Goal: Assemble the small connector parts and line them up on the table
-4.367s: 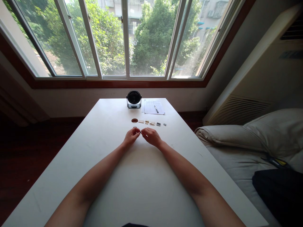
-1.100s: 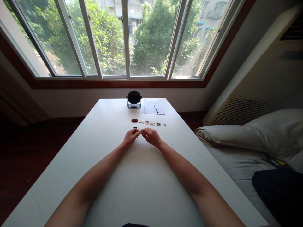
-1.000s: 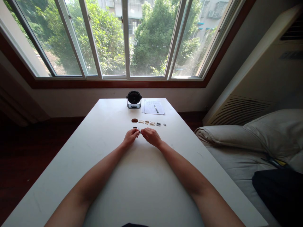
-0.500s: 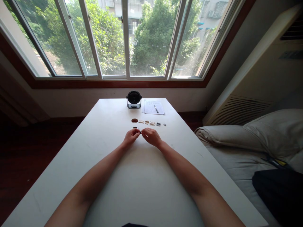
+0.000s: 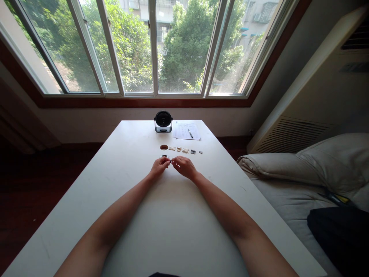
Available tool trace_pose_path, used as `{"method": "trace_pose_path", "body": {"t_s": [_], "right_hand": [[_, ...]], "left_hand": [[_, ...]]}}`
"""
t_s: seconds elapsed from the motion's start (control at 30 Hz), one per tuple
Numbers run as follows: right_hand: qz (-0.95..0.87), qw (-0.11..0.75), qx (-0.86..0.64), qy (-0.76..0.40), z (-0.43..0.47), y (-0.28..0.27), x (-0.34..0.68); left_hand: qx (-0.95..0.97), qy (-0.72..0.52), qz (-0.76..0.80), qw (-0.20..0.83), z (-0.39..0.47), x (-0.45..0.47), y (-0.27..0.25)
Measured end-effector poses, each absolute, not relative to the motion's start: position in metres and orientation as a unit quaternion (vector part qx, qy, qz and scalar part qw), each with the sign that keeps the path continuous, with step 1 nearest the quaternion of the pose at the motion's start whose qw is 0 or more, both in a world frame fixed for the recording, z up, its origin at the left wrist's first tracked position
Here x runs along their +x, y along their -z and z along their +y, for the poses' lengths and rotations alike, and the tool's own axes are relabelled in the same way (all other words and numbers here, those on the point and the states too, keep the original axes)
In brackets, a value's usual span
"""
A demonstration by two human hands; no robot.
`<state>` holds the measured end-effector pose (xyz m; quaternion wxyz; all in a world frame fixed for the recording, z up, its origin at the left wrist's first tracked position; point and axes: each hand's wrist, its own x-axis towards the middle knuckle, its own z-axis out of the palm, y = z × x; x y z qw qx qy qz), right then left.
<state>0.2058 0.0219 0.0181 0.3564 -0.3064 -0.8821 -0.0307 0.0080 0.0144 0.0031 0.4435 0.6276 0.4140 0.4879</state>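
Note:
My left hand (image 5: 160, 167) and my right hand (image 5: 183, 166) meet fingertip to fingertip over the white table (image 5: 173, 215). Between them is a tiny dark piece (image 5: 171, 161), too small to name. The left fingers pinch it; the right thumb and fingers close in on its other side. Just beyond the left fingers lies a small dark object (image 5: 164, 156) with a pale rim, partly hidden. Small groups of pale tan pieces (image 5: 172, 148) and dark grey pieces (image 5: 193, 152) lie in a row behind my hands, beside a round brown thing (image 5: 164, 147).
At the table's far end stands a small black fan-like device (image 5: 163, 120) on a bracket. Right of it are written papers (image 5: 184, 131) with a pen (image 5: 190, 133) on top. A couch (image 5: 276, 173) borders the right side. A window (image 5: 155, 46) is beyond.
Both hands stay in nearly the same place. The tiny dark piece between the fingertips has shifted very slightly.

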Motion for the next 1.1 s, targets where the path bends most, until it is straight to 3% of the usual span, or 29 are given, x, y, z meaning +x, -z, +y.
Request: {"method": "trace_pose_path", "body": {"t_s": [1.1], "right_hand": [[-0.882, 0.349, -0.315, 0.038, 0.0199, -0.0209, 0.2046]], "left_hand": [[0.64, -0.487, 0.429, 0.412, 0.0127, 0.0081, -0.0039]]}}
